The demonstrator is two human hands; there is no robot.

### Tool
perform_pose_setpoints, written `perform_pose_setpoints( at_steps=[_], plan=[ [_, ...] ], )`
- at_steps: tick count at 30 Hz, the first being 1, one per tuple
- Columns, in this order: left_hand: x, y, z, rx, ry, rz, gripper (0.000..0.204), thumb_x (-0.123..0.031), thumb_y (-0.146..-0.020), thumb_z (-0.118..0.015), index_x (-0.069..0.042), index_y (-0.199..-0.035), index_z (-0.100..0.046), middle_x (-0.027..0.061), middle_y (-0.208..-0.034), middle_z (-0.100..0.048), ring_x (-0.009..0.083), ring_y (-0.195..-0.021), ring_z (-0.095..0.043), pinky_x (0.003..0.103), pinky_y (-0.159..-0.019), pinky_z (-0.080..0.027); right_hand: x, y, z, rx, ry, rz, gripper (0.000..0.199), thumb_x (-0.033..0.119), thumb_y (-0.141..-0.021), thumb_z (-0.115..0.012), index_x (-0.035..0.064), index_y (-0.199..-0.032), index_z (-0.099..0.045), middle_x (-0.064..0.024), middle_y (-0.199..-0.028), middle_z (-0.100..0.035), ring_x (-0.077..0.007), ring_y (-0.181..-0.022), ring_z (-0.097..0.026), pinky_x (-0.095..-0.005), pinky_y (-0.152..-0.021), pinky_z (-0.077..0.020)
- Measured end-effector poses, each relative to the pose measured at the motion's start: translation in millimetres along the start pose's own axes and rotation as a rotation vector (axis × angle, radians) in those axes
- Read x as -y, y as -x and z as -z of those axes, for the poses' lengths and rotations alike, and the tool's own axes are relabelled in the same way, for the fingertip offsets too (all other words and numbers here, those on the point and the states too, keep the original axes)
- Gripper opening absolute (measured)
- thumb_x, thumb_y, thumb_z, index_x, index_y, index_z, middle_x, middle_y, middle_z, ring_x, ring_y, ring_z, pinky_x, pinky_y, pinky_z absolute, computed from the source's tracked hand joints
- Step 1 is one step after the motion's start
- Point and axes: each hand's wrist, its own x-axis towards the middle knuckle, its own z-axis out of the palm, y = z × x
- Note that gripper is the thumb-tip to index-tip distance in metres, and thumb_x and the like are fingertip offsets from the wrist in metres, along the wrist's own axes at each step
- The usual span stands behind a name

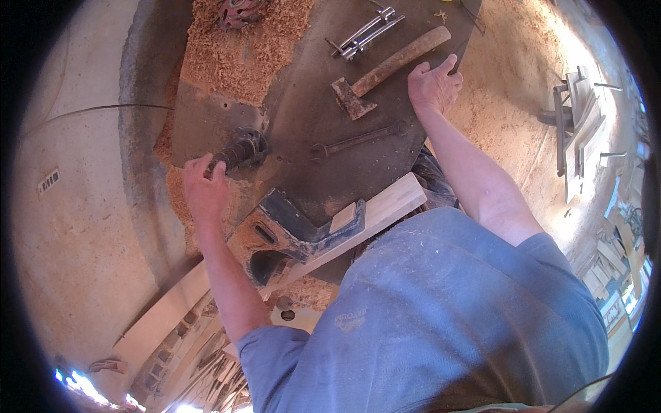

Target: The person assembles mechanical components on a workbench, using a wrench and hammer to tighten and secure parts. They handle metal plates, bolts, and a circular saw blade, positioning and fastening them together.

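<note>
The left hand [203, 189] curls its fingers around a dark ribbed handle [237, 151] on the metal machine table [303, 131], beside heaped wood shavings [237, 48]. A pale wooden board [382, 206] lies against a worn blue fence [303, 230]. A spanner [354, 141] and a hatchet [385, 69] lie on the table. The right hand [434, 86], fingers spread, rests on the table's edge, just beside the hatchet.

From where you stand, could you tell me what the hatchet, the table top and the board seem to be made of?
Hatchet: brown, rough-looking head, likely rusted steel; pale grained handle, probably bare wood. Table top: dark, flat, dull sheet with bolt holes, apparently worn metal, strewn with wood shavings. Board: light, smooth, straight-edged, seemingly planed unfinished wood.
</note>
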Motion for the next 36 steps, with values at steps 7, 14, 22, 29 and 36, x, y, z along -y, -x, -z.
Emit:
perform_pose_setpoints(
  at_steps=[7, 14, 22, 29, 36],
  plan=[
    [6.0, -3.6, -4.2, 0.025, -0.104, 0.104, 0.023, -0.022, -0.096, -0.073, -0.001, -0.105, -0.076, 0.018, -0.097, -0.072, 0.0366, -0.092, -0.067, 0.045, -0.086, -0.053, -2.2, -1.5, -2.8, -0.021, 0.002, 0.01, 0.078, 0.035, -0.094, -0.058, 0.0021, -0.158, -0.027, -0.0356, -0.132, -0.047, -0.049, -0.122, -0.051, -0.0561, -0.105, -0.0422],
    [-7.2, 0.9, -2.0, -0.063, 0.0, 0.012, 0.022, -0.018, -0.093, -0.075, 0.001, -0.104, -0.074, 0.0183, -0.097, -0.071, 0.0375, -0.088, -0.069, 0.045, -0.082, -0.053, -1.6, -0.8, 0.1, -0.011, 0.003, 0.012, 0.078, 0.035, -0.094, -0.057, 0.0021, -0.158, -0.027, -0.0356, -0.132, -0.047, -0.0486, -0.122, -0.051, -0.0558, -0.106, -0.0415],
    [14.9, -2.8, -11.3, 0.025, -0.073, -0.054, 0.029, -0.019, -0.091, -0.077, 0.001, -0.111, -0.074, 0.0203, -0.11, -0.071, 0.0394, -0.1, -0.069, 0.045, -0.089, -0.055, -4.5, -1.7, -5.7, -0.048, 0.002, 0.021, 0.079, 0.035, -0.093, -0.059, 0.0028, -0.157, -0.028, -0.0359, -0.132, -0.047, -0.0492, -0.121, -0.051, -0.0565, -0.106, -0.0418],
    [-1.4, -4.3, -17.1, -0.036, -0.128, 0.23, 0.026, -0.007, -0.087, -0.077, -0.004, -0.113, -0.077, 0.0172, -0.117, -0.07, 0.0375, -0.11, -0.069, 0.044, -0.091, -0.055, -4.0, -2.1, -4.3, -0.025, -0.014, 0.005, 0.08, 0.035, -0.093, -0.06, 0.0036, -0.158, -0.027, -0.036, -0.134, -0.046, -0.0493, -0.122, -0.051, -0.0565, -0.105, -0.043],
    [18.0, 1.6, -13.7, -0.01, -0.069, -0.175, 0.03, -0.029, -0.098, -0.069, 0.0, -0.101, -0.076, 0.0235, -0.103, -0.072, 0.0428, -0.099, -0.068, 0.05, -0.091, -0.053, -2.4, -1.6, -4.6, -0.018, -0.007, 0.0, 0.079, 0.035, -0.093, -0.06, 0.0035, -0.158, -0.027, -0.0358, -0.134, -0.046, -0.0485, -0.122, -0.05, -0.0559, -0.105, -0.0428]
  ],
)
